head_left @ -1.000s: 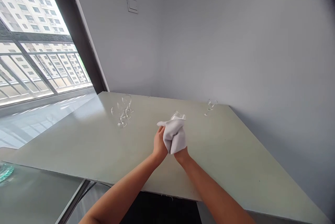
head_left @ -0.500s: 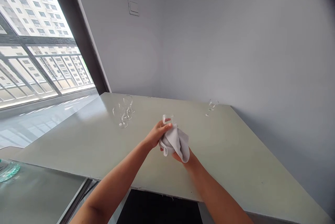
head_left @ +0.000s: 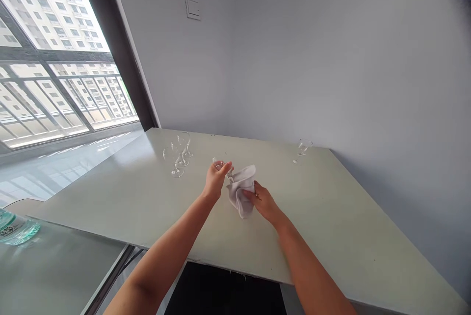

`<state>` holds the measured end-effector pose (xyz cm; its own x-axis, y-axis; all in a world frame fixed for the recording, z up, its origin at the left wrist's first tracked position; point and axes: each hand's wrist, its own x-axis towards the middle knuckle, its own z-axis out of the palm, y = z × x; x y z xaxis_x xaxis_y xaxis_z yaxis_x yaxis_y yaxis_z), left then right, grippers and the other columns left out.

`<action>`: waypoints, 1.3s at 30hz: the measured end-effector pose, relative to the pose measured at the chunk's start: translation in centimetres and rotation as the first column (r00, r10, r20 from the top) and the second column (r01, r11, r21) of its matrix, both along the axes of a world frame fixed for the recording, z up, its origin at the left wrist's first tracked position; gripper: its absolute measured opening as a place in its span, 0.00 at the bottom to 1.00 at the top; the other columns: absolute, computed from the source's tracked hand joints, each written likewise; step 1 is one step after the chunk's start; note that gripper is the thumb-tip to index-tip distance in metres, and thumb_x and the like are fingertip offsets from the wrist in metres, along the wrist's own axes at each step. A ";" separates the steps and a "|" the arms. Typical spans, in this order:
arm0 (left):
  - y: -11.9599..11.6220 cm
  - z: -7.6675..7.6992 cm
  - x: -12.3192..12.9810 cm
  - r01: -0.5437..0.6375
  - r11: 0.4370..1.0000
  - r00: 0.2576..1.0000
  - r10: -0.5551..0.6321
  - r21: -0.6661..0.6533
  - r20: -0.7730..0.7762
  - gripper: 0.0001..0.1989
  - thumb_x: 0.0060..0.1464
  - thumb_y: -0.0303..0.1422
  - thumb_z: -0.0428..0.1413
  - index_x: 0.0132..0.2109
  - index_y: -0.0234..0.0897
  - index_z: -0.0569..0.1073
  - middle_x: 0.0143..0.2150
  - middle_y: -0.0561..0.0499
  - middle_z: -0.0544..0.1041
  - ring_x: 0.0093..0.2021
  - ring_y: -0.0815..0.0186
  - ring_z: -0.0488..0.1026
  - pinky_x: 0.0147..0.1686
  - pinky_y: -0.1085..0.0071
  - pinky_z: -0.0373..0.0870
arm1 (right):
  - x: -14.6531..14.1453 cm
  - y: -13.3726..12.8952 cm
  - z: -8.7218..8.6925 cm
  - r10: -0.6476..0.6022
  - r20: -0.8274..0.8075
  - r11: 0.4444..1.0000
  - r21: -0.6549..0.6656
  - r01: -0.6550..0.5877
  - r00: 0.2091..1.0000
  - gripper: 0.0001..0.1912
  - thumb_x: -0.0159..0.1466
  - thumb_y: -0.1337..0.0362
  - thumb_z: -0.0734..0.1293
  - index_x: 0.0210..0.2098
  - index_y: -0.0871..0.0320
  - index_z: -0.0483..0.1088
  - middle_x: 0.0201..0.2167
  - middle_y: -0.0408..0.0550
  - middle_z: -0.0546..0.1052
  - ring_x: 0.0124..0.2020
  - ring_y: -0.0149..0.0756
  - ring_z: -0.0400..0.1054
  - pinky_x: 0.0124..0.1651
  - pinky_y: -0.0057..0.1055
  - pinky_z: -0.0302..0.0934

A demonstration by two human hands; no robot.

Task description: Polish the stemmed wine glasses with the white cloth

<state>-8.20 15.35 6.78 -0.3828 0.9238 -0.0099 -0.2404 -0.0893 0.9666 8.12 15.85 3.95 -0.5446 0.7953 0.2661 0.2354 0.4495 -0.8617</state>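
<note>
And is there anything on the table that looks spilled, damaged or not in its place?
Nothing looks spilled or fallen; three stemmed glasses stand upright at left. Only the table's front edge looks odd: slightly ragged, with small bits sticking out.

I count five stemmed glasses: three glasses (head_left: 177, 171) left of centre in the frame, one glass (head_left: 302, 148) right of centre, and one held glass (head_left: 230, 175) near the middle, in my left hand (head_left: 214, 177). I also count one cloth (head_left: 242, 192) mid-frame, one bottle (head_left: 17, 229) at the lower left and one wall switch (head_left: 193, 7) at the upper left.
</note>
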 end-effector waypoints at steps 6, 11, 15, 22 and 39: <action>0.0 0.6 0.6 0.221 0.972 0.878 -0.163 -0.078 0.450 0.18 0.43 0.43 0.58 0.35 0.33 0.68 0.44 0.42 0.73 0.42 0.58 0.72 0.38 0.64 0.69 | -1.3 -1.4 0.1 -0.001 0.026 0.981 0.193 -0.004 1.000 0.11 0.59 0.60 0.58 0.39 0.55 0.67 0.33 0.48 0.70 0.36 0.41 0.61 0.39 0.37 0.55; -0.1 1.2 1.7 0.173 0.983 0.748 -0.168 0.055 0.642 0.20 0.45 0.48 0.55 0.36 0.33 0.68 0.42 0.41 0.73 0.42 0.59 0.72 0.40 0.65 0.70 | -3.0 -2.3 -0.3 -0.227 -0.458 0.913 -0.406 0.025 0.859 0.15 0.59 0.52 0.58 0.40 0.53 0.64 0.32 0.45 0.71 0.32 0.36 0.63 0.34 0.31 0.57; 0.3 1.6 2.4 -0.026 0.984 0.829 -0.077 0.176 0.554 0.18 0.47 0.45 0.54 0.36 0.35 0.65 0.46 0.43 0.71 0.45 0.60 0.71 0.42 0.67 0.67 | -3.9 -2.7 -1.0 -0.197 -0.223 0.912 -0.399 0.095 0.955 0.17 0.61 0.52 0.52 0.36 0.57 0.63 0.26 0.45 0.70 0.27 0.34 0.62 0.30 0.31 0.56; 1.3 2.2 0.5 -0.192 0.887 0.979 0.142 0.419 0.147 0.17 0.49 0.39 0.55 0.43 0.37 0.59 0.47 0.43 0.69 0.44 0.60 0.72 0.38 0.68 0.65 | -1.0 -1.2 -0.8 -0.148 0.340 0.986 -0.022 0.165 0.929 0.12 0.57 0.55 0.60 0.27 0.58 0.65 0.27 0.48 0.71 0.34 0.40 0.63 0.36 0.33 0.54; 0.8 -0.1 3.9 0.083 0.988 0.701 0.032 0.127 -0.713 0.29 0.47 0.39 0.56 0.55 0.44 0.56 0.55 0.46 0.64 0.54 0.59 0.62 0.48 0.61 0.60 | 1.9 7.6 1.0 -0.504 0.492 0.864 0.292 0.411 0.710 0.18 0.61 0.57 0.55 0.22 0.57 0.68 0.26 0.46 0.73 0.27 0.31 0.64 0.26 0.25 0.48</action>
<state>-4.32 16.11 6.68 -0.1985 0.9022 0.3830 0.5088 -0.2392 0.8270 9.99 23.46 4.94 -0.2125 0.9600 0.1824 0.8445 0.2743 -0.4599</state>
